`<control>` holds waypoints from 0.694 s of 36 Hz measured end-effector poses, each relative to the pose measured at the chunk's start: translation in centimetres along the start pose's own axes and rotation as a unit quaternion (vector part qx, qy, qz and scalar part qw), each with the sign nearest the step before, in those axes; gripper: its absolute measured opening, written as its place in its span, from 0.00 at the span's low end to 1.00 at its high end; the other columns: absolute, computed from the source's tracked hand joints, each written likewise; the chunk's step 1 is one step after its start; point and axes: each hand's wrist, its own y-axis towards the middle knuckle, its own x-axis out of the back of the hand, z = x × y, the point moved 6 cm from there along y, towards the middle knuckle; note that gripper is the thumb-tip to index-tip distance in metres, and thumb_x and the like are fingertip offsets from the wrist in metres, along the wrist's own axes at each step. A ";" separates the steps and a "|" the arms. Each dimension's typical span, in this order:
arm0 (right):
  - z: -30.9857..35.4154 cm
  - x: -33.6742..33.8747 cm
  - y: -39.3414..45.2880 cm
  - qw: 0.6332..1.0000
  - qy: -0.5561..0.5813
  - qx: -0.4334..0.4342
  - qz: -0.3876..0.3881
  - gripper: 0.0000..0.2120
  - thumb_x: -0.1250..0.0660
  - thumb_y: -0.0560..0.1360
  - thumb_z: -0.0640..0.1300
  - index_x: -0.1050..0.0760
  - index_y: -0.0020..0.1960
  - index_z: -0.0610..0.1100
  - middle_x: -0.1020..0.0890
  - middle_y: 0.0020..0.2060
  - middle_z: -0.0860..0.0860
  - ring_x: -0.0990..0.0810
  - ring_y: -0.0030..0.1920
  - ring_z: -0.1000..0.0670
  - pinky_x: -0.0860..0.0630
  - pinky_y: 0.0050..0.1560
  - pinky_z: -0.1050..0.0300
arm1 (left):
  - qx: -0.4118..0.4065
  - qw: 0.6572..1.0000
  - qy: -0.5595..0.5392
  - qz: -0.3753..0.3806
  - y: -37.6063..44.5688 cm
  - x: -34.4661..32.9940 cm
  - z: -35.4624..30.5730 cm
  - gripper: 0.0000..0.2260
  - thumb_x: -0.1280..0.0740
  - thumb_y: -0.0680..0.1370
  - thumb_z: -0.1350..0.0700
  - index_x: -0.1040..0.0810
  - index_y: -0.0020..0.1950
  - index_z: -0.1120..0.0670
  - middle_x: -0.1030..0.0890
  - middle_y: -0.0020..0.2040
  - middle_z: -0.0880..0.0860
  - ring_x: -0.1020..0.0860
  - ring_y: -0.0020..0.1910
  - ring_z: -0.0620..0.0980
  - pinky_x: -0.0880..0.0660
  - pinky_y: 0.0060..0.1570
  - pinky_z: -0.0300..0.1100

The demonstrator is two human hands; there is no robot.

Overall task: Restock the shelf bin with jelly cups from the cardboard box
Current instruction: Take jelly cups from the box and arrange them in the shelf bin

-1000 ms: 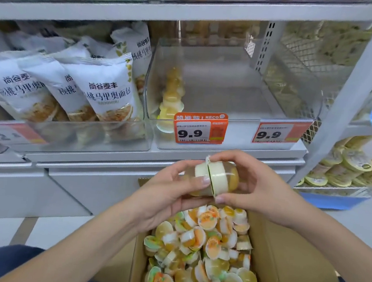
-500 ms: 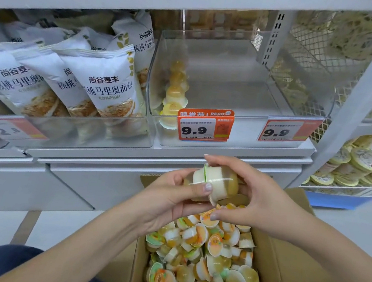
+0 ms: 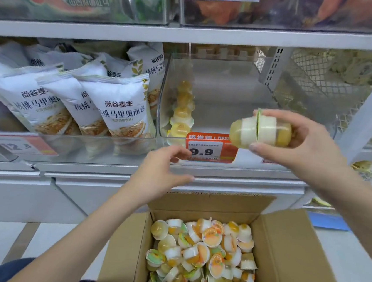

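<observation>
Now carrying two lid-to-lid cups (image 3: 258, 130) alone in pinching right hand (image 3: 294, 140) toward bin (image 3: 230, 99), left hand (image 3: 161, 172) released, loosely spread

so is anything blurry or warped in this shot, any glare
Head view: the left hand and the right hand with its jelly cups are slightly motion-smeared; the wide lens bows the shelf edge; the clear shelf bin carries soft reflections; the cardboard box is evenly lit.
</observation>
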 end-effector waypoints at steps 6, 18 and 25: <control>-0.6 -0.1 11.5 0.965 -0.261 -0.028 0.003 0.24 0.21 0.62 0.50 0.22 0.56 0.47 0.19 0.48 0.51 0.22 0.47 0.52 0.26 0.47 0.61 | 0.011 0.996 0.069 -0.061 1.7 1.2 0.9 0.07 0.25 0.69 0.49 0.22 0.42 0.46 0.19 0.40 0.42 0.21 0.42 0.39 0.22 0.47 0.43; -8.6 -7.5 25.5 0.907 -0.404 -0.026 0.112 0.30 0.22 0.64 0.49 0.27 0.62 0.41 0.24 0.58 0.44 0.26 0.57 0.44 0.27 0.54 0.54 | 0.013 0.985 0.155 -0.076 3.2 1.9 0.5 0.07 0.31 0.73 0.44 0.15 0.42 0.45 0.17 0.36 0.40 0.20 0.38 0.41 0.22 0.40 0.43; -11.2 -7.1 26.3 0.949 -0.305 -0.026 0.069 0.33 0.20 0.63 0.45 0.30 0.64 0.41 0.23 0.56 0.45 0.26 0.54 0.46 0.33 0.48 0.58 | -0.013 0.984 0.164 -0.074 2.8 1.7 1.6 0.04 0.30 0.73 0.48 0.16 0.43 0.43 0.16 0.38 0.40 0.19 0.39 0.39 0.22 0.39 0.42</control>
